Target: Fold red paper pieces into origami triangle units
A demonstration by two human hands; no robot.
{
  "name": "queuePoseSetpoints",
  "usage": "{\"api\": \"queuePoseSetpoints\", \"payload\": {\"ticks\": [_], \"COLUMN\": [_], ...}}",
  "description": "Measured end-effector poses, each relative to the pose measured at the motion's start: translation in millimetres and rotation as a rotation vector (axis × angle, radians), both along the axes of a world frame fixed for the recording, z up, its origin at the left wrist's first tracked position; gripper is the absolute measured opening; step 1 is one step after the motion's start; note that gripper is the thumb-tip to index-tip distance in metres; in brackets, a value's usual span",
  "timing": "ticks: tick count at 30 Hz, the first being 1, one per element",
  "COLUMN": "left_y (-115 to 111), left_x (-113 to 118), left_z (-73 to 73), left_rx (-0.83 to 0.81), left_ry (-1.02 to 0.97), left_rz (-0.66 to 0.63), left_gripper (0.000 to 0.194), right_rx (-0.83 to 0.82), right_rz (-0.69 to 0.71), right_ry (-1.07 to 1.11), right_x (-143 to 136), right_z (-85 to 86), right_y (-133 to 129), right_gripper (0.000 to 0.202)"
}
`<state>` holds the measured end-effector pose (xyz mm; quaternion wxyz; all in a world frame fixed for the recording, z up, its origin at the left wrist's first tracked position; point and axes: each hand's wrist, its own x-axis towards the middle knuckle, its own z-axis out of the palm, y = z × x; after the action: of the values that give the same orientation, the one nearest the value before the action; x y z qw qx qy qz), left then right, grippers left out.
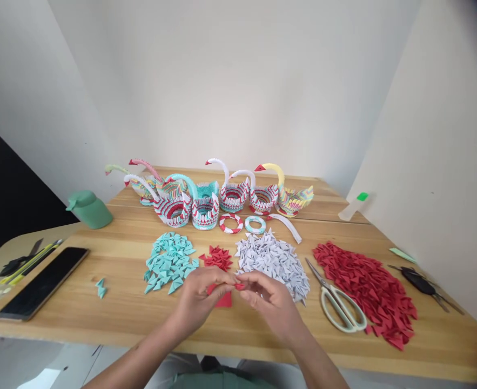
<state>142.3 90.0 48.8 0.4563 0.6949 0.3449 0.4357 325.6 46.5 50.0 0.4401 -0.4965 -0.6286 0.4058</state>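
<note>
A small folded red paper piece [240, 287] is pinched between the fingertips of both hands, above the front middle of the table. My left hand [201, 294] grips it from the left side, and my right hand [271, 302] from the right. Partly hidden under my left fingers lies a stack or sheet of red paper [224, 301]. Just beyond the hands is a small heap of red folded triangles [217, 257]. Turquoise triangles [169, 262] spread out to the left of it, and a pile of white triangles [276, 259] lies to its right.
Several paper swans [234, 197] stand at the back. Before them lie a red-white ring [230, 223], a turquoise-white ring [255, 224] and a white swan neck [287, 227]. Scissors [343, 308] and a large red pile [363, 286] are right; a phone [44, 282] and green container [90, 209] left.
</note>
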Motion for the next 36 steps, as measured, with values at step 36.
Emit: {"api": "queuePoseSetpoints", "payload": {"ticks": [36], "left_y": [68.8], "left_x": [-62.9], "left_z": [-33.7], "left_rx": [0.477], "left_ry": [0.514], "left_rz": [0.356], "left_gripper": [0.031], "right_rx": [0.518], "right_rz": [0.081], "right_ry": [-0.470], "right_x": [3.2], "right_z": [-66.1], "right_y": [-10.2], "right_gripper": [0.021]}}
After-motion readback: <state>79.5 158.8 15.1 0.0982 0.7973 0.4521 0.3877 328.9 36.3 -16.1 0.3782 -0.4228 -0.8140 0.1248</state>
